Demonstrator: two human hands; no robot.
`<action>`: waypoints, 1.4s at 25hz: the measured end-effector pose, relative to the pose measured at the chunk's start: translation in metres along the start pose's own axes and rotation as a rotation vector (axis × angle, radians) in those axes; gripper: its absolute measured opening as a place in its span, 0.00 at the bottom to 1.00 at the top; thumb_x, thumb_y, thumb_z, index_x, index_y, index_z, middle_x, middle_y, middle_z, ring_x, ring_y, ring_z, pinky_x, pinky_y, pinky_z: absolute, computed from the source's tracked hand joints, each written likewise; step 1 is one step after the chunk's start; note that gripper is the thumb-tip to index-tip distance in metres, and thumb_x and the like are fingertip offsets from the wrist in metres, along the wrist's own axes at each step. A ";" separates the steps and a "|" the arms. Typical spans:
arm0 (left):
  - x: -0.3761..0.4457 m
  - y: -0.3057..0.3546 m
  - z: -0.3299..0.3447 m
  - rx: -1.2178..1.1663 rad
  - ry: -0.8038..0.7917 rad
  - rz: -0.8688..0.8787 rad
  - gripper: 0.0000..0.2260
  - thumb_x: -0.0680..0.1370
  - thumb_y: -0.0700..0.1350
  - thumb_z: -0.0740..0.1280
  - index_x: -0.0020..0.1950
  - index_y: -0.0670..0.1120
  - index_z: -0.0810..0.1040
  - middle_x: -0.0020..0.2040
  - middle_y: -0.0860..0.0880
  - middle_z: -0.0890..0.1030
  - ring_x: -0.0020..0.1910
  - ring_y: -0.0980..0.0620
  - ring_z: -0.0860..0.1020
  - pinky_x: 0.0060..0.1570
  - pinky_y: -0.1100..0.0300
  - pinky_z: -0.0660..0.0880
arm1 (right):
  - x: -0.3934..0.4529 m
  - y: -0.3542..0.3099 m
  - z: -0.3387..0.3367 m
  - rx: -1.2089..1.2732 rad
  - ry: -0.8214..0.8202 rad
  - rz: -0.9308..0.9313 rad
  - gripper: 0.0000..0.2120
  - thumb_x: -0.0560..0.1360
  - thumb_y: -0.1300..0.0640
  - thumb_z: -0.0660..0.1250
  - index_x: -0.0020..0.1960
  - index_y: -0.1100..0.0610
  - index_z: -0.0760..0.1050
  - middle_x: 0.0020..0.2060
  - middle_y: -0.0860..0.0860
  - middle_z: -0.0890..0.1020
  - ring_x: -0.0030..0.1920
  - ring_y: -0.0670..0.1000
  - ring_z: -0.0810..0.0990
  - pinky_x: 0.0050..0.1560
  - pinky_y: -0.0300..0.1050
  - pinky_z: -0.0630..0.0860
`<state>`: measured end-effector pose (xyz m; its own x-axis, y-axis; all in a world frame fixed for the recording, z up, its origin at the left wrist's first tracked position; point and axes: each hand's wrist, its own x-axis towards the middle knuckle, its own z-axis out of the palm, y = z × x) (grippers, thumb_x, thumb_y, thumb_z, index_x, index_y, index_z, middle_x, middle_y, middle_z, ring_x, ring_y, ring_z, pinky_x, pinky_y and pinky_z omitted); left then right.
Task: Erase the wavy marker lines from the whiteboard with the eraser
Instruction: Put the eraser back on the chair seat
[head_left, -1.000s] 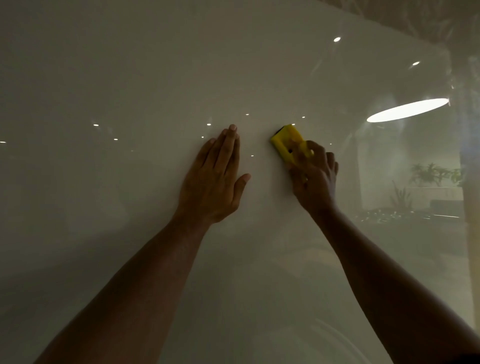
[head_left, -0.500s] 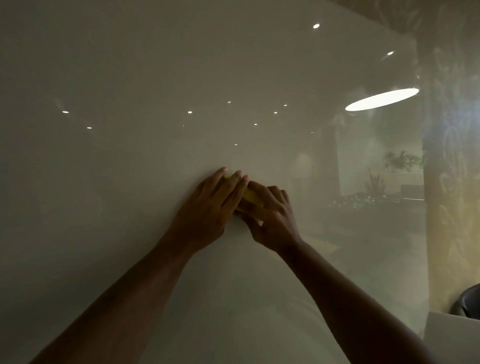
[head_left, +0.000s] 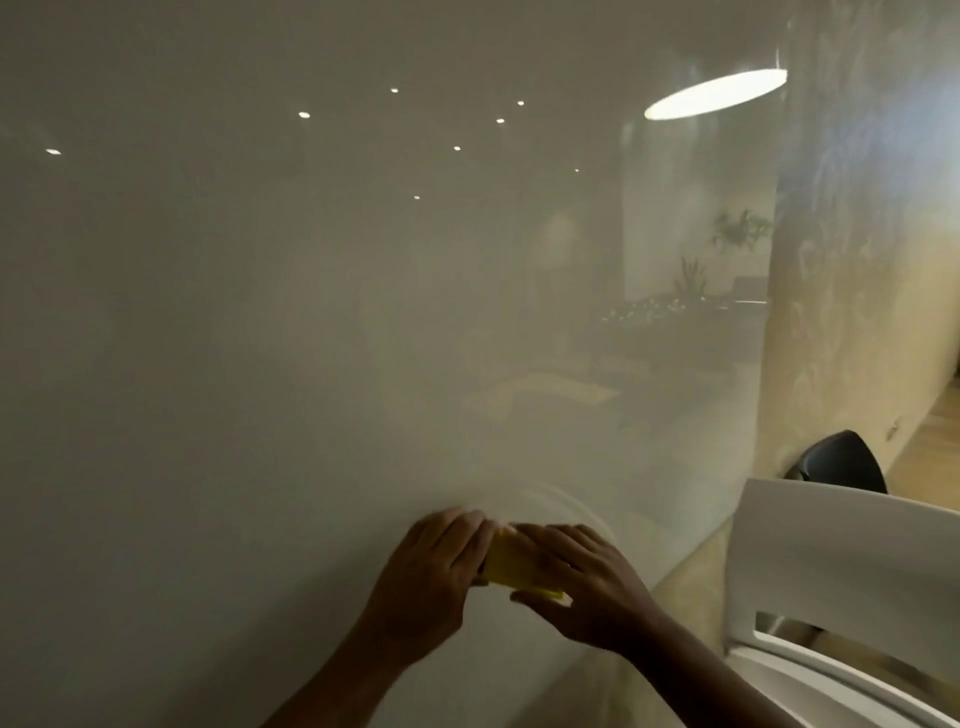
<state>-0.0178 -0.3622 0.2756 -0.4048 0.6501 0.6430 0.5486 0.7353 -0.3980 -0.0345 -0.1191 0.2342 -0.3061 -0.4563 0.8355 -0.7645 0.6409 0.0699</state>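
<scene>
The glossy whiteboard (head_left: 260, 338) fills most of the view and mirrors ceiling lights and a room. No marker lines show on it; only faint curved smear marks sit just above the hands. The yellow eraser (head_left: 511, 569) is low on the board, between both hands. My right hand (head_left: 582, 587) grips it from the right, fingers over its top and thumb under it. My left hand (head_left: 434, 569) meets it from the left, with curled fingers on its left end.
A white chair back (head_left: 841, 561) stands at the lower right, close to the right arm. Behind it sits a dark rounded object (head_left: 836, 462). A textured beige wall (head_left: 852, 260) borders the board's right edge, with wooden floor at the far right.
Both hands and the eraser have come down the board to its lower part. The left hand, flat on the board a second ago, now holds the eraser's left end.
</scene>
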 end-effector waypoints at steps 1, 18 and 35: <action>-0.007 0.017 0.010 -0.062 -0.058 -0.029 0.31 0.64 0.50 0.85 0.64 0.42 0.85 0.60 0.47 0.85 0.60 0.46 0.79 0.58 0.51 0.83 | -0.023 0.000 -0.006 0.002 -0.045 0.047 0.31 0.77 0.39 0.73 0.74 0.54 0.73 0.64 0.48 0.81 0.57 0.49 0.81 0.52 0.42 0.80; -0.029 0.276 0.152 -0.670 -0.610 0.184 0.37 0.60 0.45 0.86 0.68 0.47 0.82 0.59 0.52 0.84 0.58 0.53 0.83 0.59 0.61 0.81 | -0.327 -0.027 -0.103 -0.130 -0.615 0.784 0.37 0.65 0.40 0.82 0.69 0.52 0.77 0.54 0.45 0.86 0.45 0.46 0.85 0.42 0.37 0.82; -0.043 0.400 0.223 -0.691 -0.931 0.115 0.26 0.82 0.38 0.67 0.80 0.44 0.67 0.74 0.43 0.73 0.67 0.40 0.77 0.67 0.48 0.73 | -0.413 -0.045 -0.093 -0.198 -0.906 1.283 0.36 0.50 0.43 0.87 0.56 0.53 0.86 0.45 0.43 0.86 0.39 0.47 0.84 0.33 0.38 0.80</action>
<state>0.0555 -0.0528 -0.0572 -0.5499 0.8066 -0.2168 0.7827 0.5883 0.2033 0.1789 0.0984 -0.0634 -0.9424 0.2747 -0.1911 0.3195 0.9083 -0.2700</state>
